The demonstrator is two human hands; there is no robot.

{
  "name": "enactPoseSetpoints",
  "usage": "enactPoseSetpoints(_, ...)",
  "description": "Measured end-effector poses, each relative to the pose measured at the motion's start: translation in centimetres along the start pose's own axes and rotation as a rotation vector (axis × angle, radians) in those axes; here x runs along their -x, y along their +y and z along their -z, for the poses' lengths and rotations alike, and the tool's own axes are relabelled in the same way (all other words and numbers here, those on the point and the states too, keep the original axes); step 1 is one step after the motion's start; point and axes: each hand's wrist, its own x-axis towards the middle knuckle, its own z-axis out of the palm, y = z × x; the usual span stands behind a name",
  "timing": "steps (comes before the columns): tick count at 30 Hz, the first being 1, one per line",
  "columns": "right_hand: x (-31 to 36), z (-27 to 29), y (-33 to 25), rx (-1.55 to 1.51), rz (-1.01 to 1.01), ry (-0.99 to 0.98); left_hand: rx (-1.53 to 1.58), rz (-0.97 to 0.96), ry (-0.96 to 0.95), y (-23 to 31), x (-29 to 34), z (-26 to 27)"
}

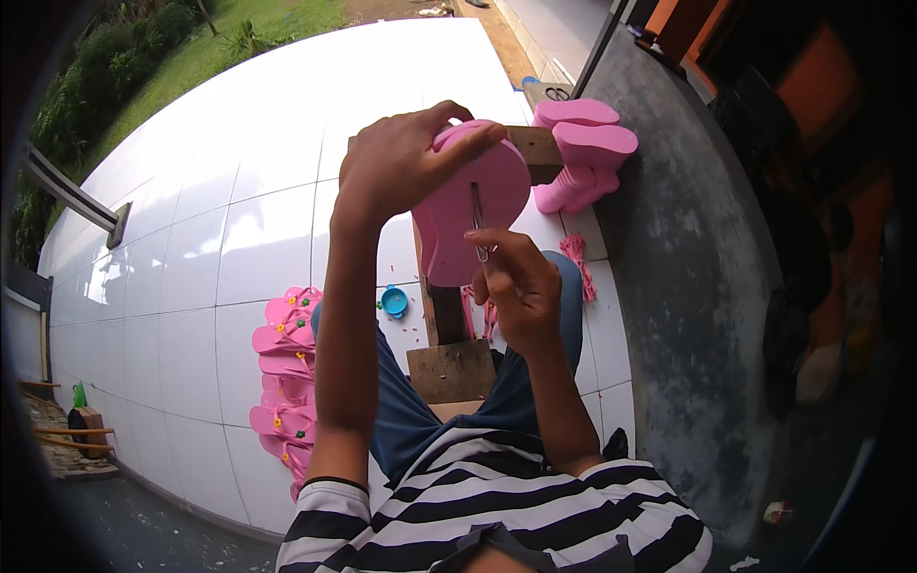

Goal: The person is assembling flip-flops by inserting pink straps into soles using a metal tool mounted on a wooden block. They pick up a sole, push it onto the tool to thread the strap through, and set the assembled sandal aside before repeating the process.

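My left hand (396, 162) grips a pink flip-flop sole (501, 181) by its upper end, thumb across the near face and fingers behind. The sole is held up in front of me, above a wooden stand. My right hand (521, 286) is closed on a thin metal tool (476, 202), like a slim pair of tweezers or a looped wire. Its far end meets the middle of the sole's face; whether it goes into the sole I cannot tell. Pink straps (468, 310) hang or lie below the sole, partly hidden behind it and my right hand.
The wooden stand's block (451, 371) sits between my knees. Pink flip-flops (285, 334) with small flowers line the tiles at left. Near them is a small blue bowl (394, 302). At right are stacked pink soles (597, 143), a strap bundle (577, 263) and scissors (556, 94).
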Motion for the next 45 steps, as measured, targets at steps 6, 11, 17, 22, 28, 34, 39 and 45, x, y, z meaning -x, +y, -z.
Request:
enactPoseSetpoints(6,-0.8,-0.4,0.3,0.046,-0.056,0.110,-0.030,0.014,-0.004,0.3,0.0,0.1)
enactPoseSetpoints(11,2.4,0.1,1.2,-0.244,-0.105,0.117,-0.019,0.014,-0.008,0.6,0.1,0.3)
enactPoseSetpoints(17,3.1,-0.6,-2.8,-1.458,-0.428,-0.124,0.033,-0.045,0.065,-0.7,0.0,-0.7)
enactPoseSetpoints(22,4.2,2.2,2.1,-0.826,-0.287,0.418,-0.016,-0.001,0.009,0.3,0.3,-0.1)
enactPoseSetpoints(28,3.9,2.3,20.9,-0.153,-0.543,0.370,0.002,-0.018,0.007,0.6,0.0,-0.2)
enactPoseSetpoints(34,11.1,-5.1,27.1,0.325,-0.388,0.124,0.035,-0.027,0.103,-0.4,-0.1,-0.9)
enactPoseSetpoints(39,14.2,-4.9,25.7,0.453,-0.544,0.078,0.065,-0.023,0.107,-0.4,0.0,-1.1)
enactPoseSetpoints(45,15.4,3.5,29.6,0.373,-1.073,0.348,0.038,-0.007,0.050,0.6,0.2,-0.8)
